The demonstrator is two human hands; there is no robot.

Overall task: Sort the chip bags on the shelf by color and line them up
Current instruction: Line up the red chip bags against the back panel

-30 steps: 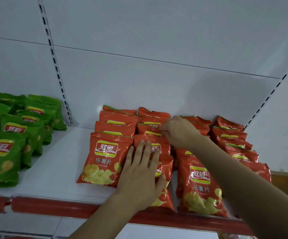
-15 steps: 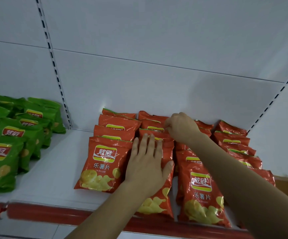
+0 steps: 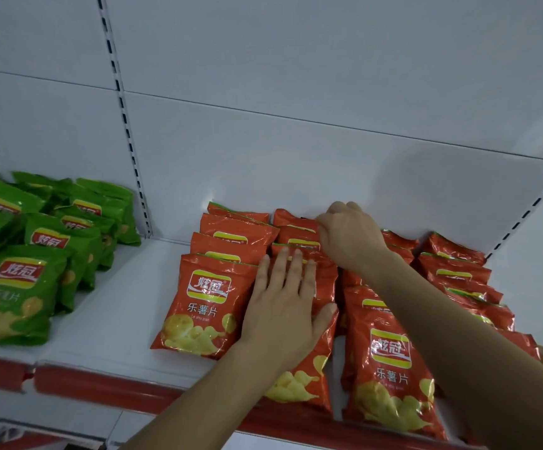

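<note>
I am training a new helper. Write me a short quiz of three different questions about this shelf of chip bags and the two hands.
1. True or false: the green bags lie to the left of the red bags on the shelf.
2. Which hand lies flat, fingers straight, on a red bag in the front? A) left hand B) right hand C) neither
3. Fill in: the right hand reaches to the ____ of the second red row, near the white wall.

Key: 1 true; 2 A; 3 back
</note>
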